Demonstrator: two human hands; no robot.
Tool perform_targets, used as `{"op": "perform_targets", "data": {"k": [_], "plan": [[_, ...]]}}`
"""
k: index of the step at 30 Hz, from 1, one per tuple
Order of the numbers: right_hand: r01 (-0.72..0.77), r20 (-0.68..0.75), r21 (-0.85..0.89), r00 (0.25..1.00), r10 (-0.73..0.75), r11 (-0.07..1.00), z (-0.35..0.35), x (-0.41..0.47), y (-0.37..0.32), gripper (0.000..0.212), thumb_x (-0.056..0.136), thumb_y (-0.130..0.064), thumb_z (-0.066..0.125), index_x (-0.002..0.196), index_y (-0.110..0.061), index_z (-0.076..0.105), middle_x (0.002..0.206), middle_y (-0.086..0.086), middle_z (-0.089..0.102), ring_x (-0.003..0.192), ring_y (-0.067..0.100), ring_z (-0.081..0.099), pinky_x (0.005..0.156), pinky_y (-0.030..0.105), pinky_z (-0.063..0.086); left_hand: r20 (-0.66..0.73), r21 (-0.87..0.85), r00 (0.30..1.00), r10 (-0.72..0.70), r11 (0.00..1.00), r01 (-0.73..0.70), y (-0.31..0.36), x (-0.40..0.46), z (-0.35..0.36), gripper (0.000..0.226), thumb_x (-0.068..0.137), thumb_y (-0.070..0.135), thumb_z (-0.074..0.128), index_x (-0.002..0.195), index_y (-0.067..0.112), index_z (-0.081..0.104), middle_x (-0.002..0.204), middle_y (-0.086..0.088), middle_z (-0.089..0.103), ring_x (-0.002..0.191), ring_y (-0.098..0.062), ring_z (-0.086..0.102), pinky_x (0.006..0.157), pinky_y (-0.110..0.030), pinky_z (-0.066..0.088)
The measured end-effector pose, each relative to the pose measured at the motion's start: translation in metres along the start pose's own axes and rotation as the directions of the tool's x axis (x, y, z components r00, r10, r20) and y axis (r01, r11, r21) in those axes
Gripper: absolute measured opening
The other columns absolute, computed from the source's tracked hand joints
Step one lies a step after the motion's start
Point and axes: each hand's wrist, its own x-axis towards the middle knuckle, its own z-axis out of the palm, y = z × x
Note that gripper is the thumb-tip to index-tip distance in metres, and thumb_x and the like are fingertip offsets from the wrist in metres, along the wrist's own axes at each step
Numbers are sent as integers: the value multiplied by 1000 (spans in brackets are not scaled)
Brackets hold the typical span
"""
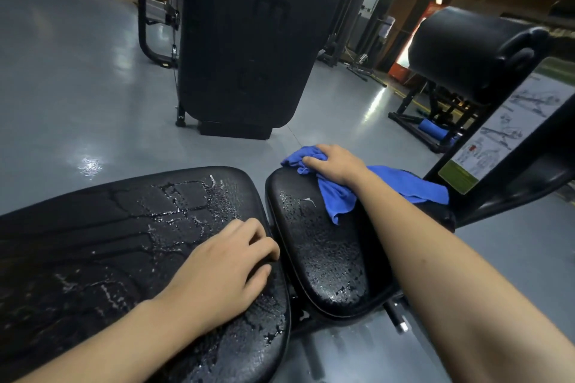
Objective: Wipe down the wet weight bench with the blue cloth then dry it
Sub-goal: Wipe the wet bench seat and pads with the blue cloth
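Observation:
The black weight bench has a long back pad (pixel 102 236) on the left and a smaller seat pad (pixel 323 255) on the right, both covered in water drops and streaks. My left hand (pixel 224 274) rests palm down on the right end of the back pad, fingers curled at its edge, holding nothing. A crumpled blue cloth (pixel 339 193) lies across the far end of the seat pad. My right hand (pixel 336 163) presses down on the cloth, fingers gripping its far bunch.
A black weight-stack machine (pixel 249 40) stands on the grey floor straight ahead. At the right are a black roller pad (pixel 469 53), the bench's frame with an exercise chart (pixel 510 130), and a blue roller (pixel 432 130) on the floor behind.

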Motion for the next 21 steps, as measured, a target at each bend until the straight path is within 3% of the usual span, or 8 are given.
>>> {"op": "perform_targets", "data": {"k": [2,6,9,12,15,19,21], "plan": [[66,17,15,998,-66,998,14,5,-23,56,72,-70,45,113,-36,62,110,-1,60,107,24,58,88,41,48,-5,6,1000,-5,1000,5,0,0,-1,21,88,47,42,104,41,54,101,18,44,94,-7,49,71,-23,46],[165,101,-34,982,-161,986,38,8,-65,28,82,-61,55,91,-35,55,103,-1,51,101,22,50,82,40,44,1,19,1000,-3,1000,3,-2,-1,-1,22,88,48,42,104,42,55,101,19,45,93,-6,48,68,-19,42],[162,91,-8,983,-160,987,39,10,-68,28,83,-55,59,89,-28,58,100,-2,54,96,21,53,75,38,43,5,23,1000,-3,1000,2,-2,0,-1,23,88,49,40,104,42,56,101,20,45,93,-4,46,67,-18,36],[127,71,63,989,-131,990,31,9,-54,21,81,-54,61,77,-33,56,88,-10,62,90,19,59,76,37,47,14,28,1000,-8,1000,7,-2,2,-1,24,88,50,39,104,42,55,101,20,44,93,-4,45,67,-17,34],[43,44,158,998,-50,986,17,7,-29,12,71,-57,59,82,-52,62,93,-19,68,96,15,64,93,40,50,15,23,1000,-7,1000,6,-2,3,0,24,88,49,40,105,42,55,101,19,44,94,-6,47,68,-19,38],[-45,5,139,999,45,989,-16,-8,22,45,68,-63,57,104,-38,66,107,-6,71,102,21,64,99,44,48,14,20,1000,3,1000,-3,-3,2,1,25,89,50,38,107,42,54,103,19,44,95,-5,46,71,-20,40],[-68,-21,87,997,70,994,-32,-22,50,40,80,-60,59,113,-37,66,113,-2,69,106,25,62,99,44,47,22,11,1000,6,1000,-6,-3,2,0,27,90,52,36,108,43,54,104,20,43,97,-4,44,72,-21,43]]}}
